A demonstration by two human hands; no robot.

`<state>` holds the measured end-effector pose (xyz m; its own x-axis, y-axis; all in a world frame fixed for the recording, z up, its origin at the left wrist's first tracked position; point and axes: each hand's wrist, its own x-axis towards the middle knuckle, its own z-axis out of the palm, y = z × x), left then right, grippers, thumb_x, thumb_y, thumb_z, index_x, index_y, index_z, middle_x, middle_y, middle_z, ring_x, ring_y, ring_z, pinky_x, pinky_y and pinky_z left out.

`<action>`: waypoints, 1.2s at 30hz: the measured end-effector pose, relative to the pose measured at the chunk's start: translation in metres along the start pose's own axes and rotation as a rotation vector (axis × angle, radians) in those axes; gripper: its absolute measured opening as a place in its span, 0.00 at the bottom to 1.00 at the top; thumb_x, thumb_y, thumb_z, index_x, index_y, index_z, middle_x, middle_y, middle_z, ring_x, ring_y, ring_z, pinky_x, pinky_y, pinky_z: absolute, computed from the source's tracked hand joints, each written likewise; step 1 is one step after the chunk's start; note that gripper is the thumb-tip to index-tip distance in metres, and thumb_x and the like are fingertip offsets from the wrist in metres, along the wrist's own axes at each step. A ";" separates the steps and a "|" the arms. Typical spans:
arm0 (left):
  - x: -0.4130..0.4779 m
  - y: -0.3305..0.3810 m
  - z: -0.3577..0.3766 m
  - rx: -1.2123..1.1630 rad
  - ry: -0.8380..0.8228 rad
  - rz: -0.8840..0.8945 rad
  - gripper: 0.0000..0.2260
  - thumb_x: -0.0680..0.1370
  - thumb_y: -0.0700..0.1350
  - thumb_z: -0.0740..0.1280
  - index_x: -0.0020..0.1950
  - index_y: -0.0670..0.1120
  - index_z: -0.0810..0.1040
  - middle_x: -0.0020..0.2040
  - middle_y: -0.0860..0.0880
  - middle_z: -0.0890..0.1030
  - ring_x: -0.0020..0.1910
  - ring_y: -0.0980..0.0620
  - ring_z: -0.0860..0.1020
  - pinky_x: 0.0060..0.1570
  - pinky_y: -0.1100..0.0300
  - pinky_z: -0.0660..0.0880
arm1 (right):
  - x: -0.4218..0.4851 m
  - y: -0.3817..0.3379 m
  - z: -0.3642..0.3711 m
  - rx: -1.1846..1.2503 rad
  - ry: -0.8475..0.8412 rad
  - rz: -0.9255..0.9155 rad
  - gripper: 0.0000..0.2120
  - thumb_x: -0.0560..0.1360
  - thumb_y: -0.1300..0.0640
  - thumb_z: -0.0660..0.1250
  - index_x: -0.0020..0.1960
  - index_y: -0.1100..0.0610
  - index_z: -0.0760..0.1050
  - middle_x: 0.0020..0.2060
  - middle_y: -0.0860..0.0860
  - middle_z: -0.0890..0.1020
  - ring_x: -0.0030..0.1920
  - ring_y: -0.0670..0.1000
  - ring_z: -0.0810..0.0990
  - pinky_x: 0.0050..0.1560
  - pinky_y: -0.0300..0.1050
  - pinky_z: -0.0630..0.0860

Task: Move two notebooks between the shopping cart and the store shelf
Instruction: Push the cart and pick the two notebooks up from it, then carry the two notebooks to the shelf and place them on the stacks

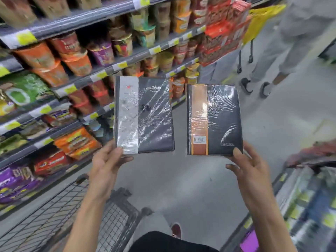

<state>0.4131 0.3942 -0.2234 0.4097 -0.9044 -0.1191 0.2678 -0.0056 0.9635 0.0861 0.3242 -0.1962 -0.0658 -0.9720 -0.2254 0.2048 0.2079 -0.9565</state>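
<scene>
I hold two shrink-wrapped dark notebooks upright in front of me over the aisle floor. My left hand (107,160) grips the bottom left corner of the notebook with a silver-grey stripe (145,115). My right hand (247,166) grips the bottom right corner of the notebook with an orange stripe (216,120). The two notebooks are side by side with a gap between them. The shopping cart (60,211), a dark wire basket, sits below my left arm at the bottom left. The store shelf (101,73) on the left is packed with cup noodles and snack packs.
Another shelf (309,197) with blurred goods runs along the bottom right. A person (283,57) in grey clothes and dark sandals stands further down the aisle at the top right, beside a yellow bag (258,22). Grey floor stretches ahead between the shelves.
</scene>
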 end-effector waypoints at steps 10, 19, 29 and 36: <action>0.122 -0.018 0.106 0.070 -0.205 -0.089 0.16 0.76 0.41 0.65 0.61 0.37 0.77 0.53 0.42 0.81 0.39 0.54 0.81 0.44 0.64 0.80 | 0.078 -0.015 -0.045 0.101 0.219 -0.002 0.40 0.59 0.42 0.79 0.67 0.57 0.75 0.57 0.59 0.83 0.52 0.55 0.80 0.35 0.37 0.77; 0.268 -0.026 0.229 0.149 -0.543 -0.181 0.14 0.77 0.42 0.65 0.62 0.42 0.80 0.58 0.42 0.83 0.45 0.50 0.82 0.47 0.62 0.80 | 0.155 -0.030 -0.071 0.229 0.514 -0.040 0.13 0.76 0.61 0.67 0.61 0.54 0.77 0.45 0.49 0.86 0.42 0.44 0.84 0.34 0.35 0.78; 0.356 -0.054 0.389 0.255 -0.964 -0.239 0.12 0.77 0.44 0.68 0.59 0.44 0.82 0.57 0.46 0.82 0.46 0.52 0.82 0.50 0.57 0.81 | 0.199 -0.042 -0.105 0.445 0.950 -0.115 0.30 0.59 0.50 0.78 0.59 0.53 0.76 0.47 0.52 0.84 0.42 0.49 0.81 0.33 0.35 0.78; 0.367 -0.087 0.515 0.300 -1.212 -0.271 0.12 0.76 0.41 0.65 0.41 0.52 0.87 0.37 0.58 0.81 0.36 0.60 0.78 0.44 0.60 0.81 | 0.217 -0.023 -0.150 0.558 1.214 -0.151 0.39 0.56 0.45 0.81 0.65 0.53 0.76 0.55 0.55 0.85 0.52 0.55 0.82 0.36 0.37 0.79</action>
<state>0.0909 -0.1572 -0.2275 -0.7232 -0.6674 -0.1778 -0.0537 -0.2023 0.9778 -0.0791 0.1243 -0.2508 -0.8808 -0.2105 -0.4242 0.4677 -0.2463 -0.8489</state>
